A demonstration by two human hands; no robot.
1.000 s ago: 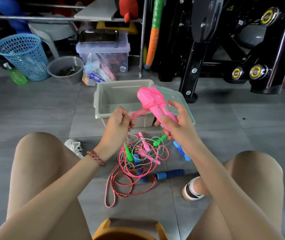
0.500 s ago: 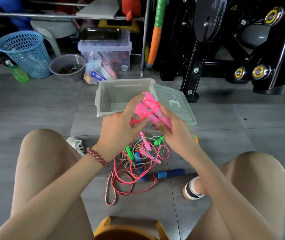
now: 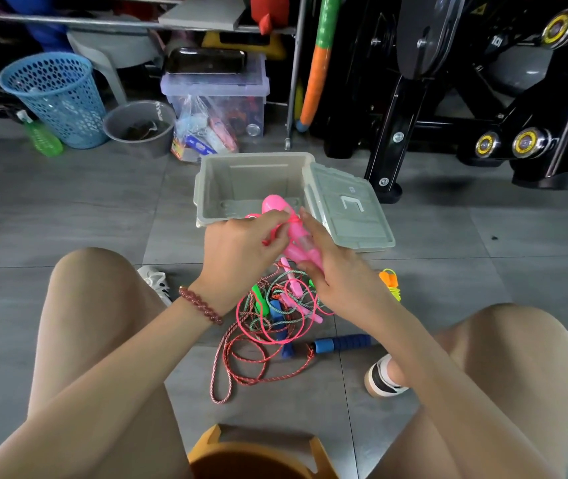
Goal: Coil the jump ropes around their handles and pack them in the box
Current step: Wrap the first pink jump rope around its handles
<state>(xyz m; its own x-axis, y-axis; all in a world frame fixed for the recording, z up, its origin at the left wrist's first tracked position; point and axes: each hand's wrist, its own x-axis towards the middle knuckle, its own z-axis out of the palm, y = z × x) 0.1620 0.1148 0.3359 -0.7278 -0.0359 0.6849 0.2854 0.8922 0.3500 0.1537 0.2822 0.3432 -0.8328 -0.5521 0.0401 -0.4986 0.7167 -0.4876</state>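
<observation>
Both clamping: I am pinching pink rope (image 3: 269,239) in my left grip (image 3: 237,252), clasping pink handles (image 3: 280,209) in my right grip (image 3: 341,273)

Pink handles (image 3: 276,208) lower ends hidden behind right hand (image 3: 342,275).

Both your forearms run in from the near corners and meet at centre, hands nearly touching. Left hand (image 3: 241,250): back up, fingers curled, pinching the pink cord (image 3: 274,233). Right hand (image 3: 339,271): back up, wrapped round the lower part of the pink handles (image 3: 275,206), index finger straight along them. Knees bent, spread left and right.
</observation>
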